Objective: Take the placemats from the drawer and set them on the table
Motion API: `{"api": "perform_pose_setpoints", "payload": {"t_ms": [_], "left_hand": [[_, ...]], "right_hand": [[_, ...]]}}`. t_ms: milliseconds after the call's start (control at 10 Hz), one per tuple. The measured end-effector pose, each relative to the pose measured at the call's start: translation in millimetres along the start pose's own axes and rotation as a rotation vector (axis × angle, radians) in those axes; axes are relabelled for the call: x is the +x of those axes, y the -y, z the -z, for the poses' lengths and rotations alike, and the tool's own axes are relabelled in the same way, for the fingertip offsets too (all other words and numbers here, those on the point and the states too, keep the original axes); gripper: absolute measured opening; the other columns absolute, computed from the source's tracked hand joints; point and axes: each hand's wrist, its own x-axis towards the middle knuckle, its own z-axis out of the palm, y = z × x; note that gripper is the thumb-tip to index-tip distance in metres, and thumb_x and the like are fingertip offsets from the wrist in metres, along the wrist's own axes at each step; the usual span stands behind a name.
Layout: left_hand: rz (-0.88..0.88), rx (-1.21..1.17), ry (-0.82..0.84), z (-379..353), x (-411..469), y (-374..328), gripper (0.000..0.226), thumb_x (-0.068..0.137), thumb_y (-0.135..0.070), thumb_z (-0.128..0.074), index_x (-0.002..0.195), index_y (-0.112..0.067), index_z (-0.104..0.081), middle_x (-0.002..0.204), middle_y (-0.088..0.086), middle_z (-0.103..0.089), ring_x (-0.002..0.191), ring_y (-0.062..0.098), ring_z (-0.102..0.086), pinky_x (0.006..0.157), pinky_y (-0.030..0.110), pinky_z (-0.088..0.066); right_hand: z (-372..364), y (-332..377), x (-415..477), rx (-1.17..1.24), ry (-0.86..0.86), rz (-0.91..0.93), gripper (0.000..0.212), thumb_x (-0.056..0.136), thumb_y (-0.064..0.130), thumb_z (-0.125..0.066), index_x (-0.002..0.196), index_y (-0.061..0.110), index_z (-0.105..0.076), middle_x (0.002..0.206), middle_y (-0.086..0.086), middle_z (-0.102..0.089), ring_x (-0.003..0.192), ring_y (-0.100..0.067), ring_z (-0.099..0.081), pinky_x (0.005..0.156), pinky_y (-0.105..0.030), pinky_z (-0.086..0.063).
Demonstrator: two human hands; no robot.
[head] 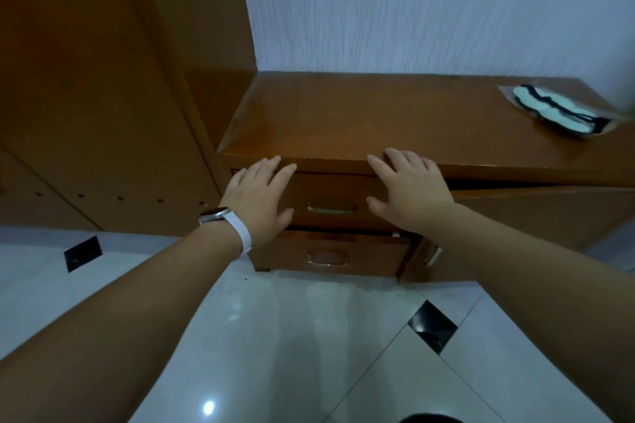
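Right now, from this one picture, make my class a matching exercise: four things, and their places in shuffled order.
1 left hand
2 right hand
3 clear packet
4 lower drawer

A far right on the cabinet top
B on the top drawer, right of its handle
C below the top drawer
D on the top drawer, left of its handle

Pairs: 1-D, 2-B, 3-A, 4-C

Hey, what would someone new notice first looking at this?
The left hand, wearing a white watch strap, and the right hand lie flat on the top drawer, either side of its brass handle. At the far right on the wooden cabinet lies a clear packet of something pale with black trim.
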Motion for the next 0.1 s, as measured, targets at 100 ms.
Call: {"api": "perform_pose_setpoints", "payload": {"t_ms": [100], "left_hand": [[-0.018,0.025,-0.01,12.7,-9.7,1.8,0.07,0.088,-0.046,-0.053,0.149,-0.027,-0.023,0.156,0.004,-0.023,0.143,0.025,-0.02,0.114,0.046,-0.019]], "right_hand": [[6.2,13.0,-20.8,0.013,-0.003,0.079,0.07,0.09,0.061,-0.044,0.15,0.029,-0.025,0.157,-0.004,-0.026,0.142,-0.027,-0.025,0.114,-0.047,-0.026]]}}
